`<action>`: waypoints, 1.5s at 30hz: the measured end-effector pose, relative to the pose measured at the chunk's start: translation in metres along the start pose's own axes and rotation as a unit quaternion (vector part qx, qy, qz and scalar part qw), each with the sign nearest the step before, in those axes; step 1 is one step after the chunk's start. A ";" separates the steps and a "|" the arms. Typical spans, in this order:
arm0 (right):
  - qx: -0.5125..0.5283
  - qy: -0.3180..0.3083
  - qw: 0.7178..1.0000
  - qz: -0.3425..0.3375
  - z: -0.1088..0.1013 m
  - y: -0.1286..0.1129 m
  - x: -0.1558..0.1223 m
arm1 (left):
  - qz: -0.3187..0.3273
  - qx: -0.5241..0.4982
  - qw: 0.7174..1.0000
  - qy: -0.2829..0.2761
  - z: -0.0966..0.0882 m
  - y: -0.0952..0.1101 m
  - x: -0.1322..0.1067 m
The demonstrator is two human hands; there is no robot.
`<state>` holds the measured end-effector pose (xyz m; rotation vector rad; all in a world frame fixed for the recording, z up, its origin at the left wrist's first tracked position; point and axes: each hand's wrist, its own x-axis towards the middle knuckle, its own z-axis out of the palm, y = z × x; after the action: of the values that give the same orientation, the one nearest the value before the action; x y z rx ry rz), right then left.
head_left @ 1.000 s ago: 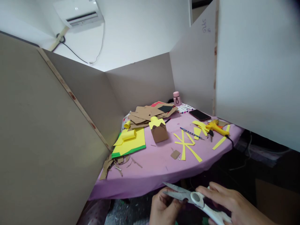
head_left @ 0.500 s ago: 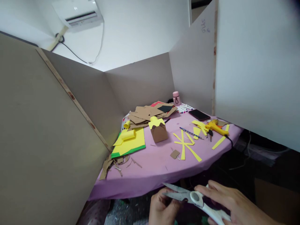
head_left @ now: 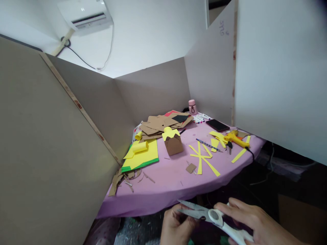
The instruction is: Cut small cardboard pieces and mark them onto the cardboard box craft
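Low in front of the table edge, my right hand point(head_left: 249, 219) is wrapped round the white handles of a pair of scissors point(head_left: 216, 216). The blades are parted and point left. My left hand point(head_left: 176, 224) is closed in a pinch right at the blades, its fingertips partly behind them. Whatever it pinches is too small or too hidden to make out. Beyond the hands, on the table, stands a small brown cardboard box point(head_left: 173, 144) with a yellow paper top.
Yellow strips point(head_left: 201, 156), a pencil point(head_left: 208, 144), a yellow glue gun point(head_left: 235, 138) and a phone point(head_left: 217, 125) lie on the right of the pink-covered table point(head_left: 168, 183). Yellow and green sheets point(head_left: 150, 154), cardboard pieces point(head_left: 153, 124) and a pink flask point(head_left: 192, 107) are farther back. Grey panels point(head_left: 155, 88) enclose the table.
Hardly anything differs. My right hand and the scissors have shifted very slightly right and down, and my left hand has moved a touch to the left.
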<state>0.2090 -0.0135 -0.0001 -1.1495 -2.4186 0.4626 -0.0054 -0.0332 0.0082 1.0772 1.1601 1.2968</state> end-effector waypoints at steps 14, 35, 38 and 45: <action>-0.017 -0.073 0.996 0.039 0.002 0.005 -0.003 | 0.029 0.077 0.997 0.013 -0.002 0.001 -0.002; 0.230 0.040 0.971 0.052 0.017 0.012 0.000 | -0.073 -0.024 0.997 -0.028 -0.009 -0.002 0.009; 0.378 0.069 0.918 0.094 0.028 0.018 0.006 | -0.104 -0.059 0.993 -0.021 -0.007 0.001 0.010; 0.575 0.105 0.808 0.078 0.030 -0.010 0.035 | -0.109 -0.130 0.985 0.012 0.002 -0.008 0.014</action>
<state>0.1668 0.0048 -0.0132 -0.7259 -1.3465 1.4785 -0.0027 -0.0193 0.0007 0.7257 1.0591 1.2497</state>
